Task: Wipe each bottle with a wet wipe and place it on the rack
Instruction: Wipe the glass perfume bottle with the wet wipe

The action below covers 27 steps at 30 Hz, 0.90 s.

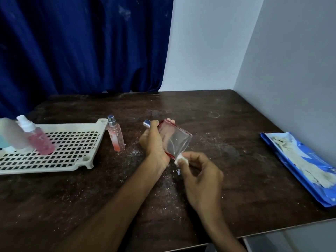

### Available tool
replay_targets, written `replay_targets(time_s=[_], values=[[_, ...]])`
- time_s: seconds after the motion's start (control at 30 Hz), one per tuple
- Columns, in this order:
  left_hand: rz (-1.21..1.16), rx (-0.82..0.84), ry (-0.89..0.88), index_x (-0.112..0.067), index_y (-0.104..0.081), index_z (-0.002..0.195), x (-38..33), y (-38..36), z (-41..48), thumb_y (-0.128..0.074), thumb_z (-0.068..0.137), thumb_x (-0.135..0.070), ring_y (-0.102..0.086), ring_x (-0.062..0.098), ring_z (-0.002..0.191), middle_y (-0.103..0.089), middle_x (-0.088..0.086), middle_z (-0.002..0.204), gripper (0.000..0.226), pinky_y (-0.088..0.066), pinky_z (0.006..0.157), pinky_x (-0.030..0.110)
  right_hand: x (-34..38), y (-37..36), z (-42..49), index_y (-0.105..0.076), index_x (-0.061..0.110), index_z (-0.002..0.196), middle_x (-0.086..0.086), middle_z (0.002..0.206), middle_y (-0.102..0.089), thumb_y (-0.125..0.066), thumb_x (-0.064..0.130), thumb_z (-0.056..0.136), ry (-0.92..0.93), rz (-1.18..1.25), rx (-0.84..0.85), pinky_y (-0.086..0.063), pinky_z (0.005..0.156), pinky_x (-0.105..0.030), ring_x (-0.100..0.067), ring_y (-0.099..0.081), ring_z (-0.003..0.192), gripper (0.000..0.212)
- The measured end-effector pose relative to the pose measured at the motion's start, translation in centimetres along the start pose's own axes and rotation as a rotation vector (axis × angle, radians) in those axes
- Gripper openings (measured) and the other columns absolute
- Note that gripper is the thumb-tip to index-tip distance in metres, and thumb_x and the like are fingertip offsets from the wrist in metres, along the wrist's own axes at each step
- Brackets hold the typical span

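Right hand [201, 179] pinching wet wipe [179, 158], seemingly touching corner of flat bottle [175, 140], left hand [154, 143] gripping it, rack [76, 126] well apart leftward.

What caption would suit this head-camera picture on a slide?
Left hand holds a square red-edged bottle while the right hand pinches a white wipe at its corner, rack waiting nearby.

A plain domestic room, most likely a corner of a home. A worn dark brown wooden table [236, 124], dusted with white specks, stands in a corner of bare pale grey painted walls [291, 60]. A deep blue fabric curtain [81, 48] hangs behind it. A slim pink perfume spray bottle [116, 137] and a cream perforated plastic rack [76, 128] suggest household use.
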<state>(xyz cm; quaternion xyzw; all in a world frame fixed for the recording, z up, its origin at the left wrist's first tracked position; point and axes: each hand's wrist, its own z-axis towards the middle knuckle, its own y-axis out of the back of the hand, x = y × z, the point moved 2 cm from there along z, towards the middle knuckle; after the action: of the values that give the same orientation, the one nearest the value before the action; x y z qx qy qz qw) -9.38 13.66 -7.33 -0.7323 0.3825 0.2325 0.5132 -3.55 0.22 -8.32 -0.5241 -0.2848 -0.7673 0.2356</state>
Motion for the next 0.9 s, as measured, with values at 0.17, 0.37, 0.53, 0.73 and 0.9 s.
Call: replay_targets(time_s=[0.17,0.37,0.53,0.73,0.9], values=[[0.008,0.034,0.018,-0.007,-0.066,0.088,-0.1,-0.2,-0.1,-0.068,0.09,-0.023,-0.07,0.024,0.07,-0.073,0.007,0.084,0.016,-0.06,0.072,0.047,0.8,0.5,1.6,-0.074,0.02,0.09,0.013,0.079,-0.074,-0.074,0.014,0.087,0.009,0.038,-0.076,-0.05,0.066,-0.009,0.002,-0.069,0.073,0.007],[-0.023,0.03,0.011,-0.004,-0.07,0.094,0.0,-0.2,0.1,-0.066,0.09,-0.025,-0.073,0.025,0.076,-0.076,0.005,0.086,0.021,-0.061,0.073,0.047,1.3,0.9,2.1,-0.074,0.022,0.09,0.015,0.079,-0.073,-0.072,0.014,0.089,0.054,-0.011,-0.06,-0.05,0.063,-0.008,0.004,-0.068,0.071,0.008],[0.02,-0.014,-0.074,-0.011,-0.064,0.079,-0.1,0.1,0.3,-0.067,0.089,-0.019,-0.07,0.015,0.06,-0.072,0.001,0.07,0.013,-0.06,0.064,0.036,0.1,-0.1,-0.1,-0.076,0.022,0.09,0.015,0.08,-0.073,-0.073,0.016,0.088,0.074,-0.064,0.007,-0.055,0.064,-0.017,0.0,-0.069,0.072,0.007],[0.013,-0.009,-0.13,-0.006,-0.065,0.087,-0.1,-0.3,0.4,-0.065,0.09,-0.016,-0.07,0.025,0.071,-0.073,0.011,0.079,0.011,-0.06,0.069,0.044,1.9,1.0,3.1,-0.075,0.017,0.092,0.015,0.081,-0.072,-0.074,0.015,0.088,0.06,0.061,-0.146,-0.045,0.064,-0.003,0.005,-0.068,0.074,0.005],[0.185,0.048,-0.355,-0.005,-0.066,0.09,-0.8,-0.4,0.3,-0.064,0.093,-0.017,-0.072,0.029,0.072,-0.074,0.017,0.087,0.013,-0.06,0.062,0.044,1.2,1.7,3.4,-0.074,0.025,0.096,0.016,0.082,-0.073,-0.073,0.017,0.088,0.012,0.056,-0.119,-0.049,0.068,-0.007,0.007,-0.067,0.077,0.011]])
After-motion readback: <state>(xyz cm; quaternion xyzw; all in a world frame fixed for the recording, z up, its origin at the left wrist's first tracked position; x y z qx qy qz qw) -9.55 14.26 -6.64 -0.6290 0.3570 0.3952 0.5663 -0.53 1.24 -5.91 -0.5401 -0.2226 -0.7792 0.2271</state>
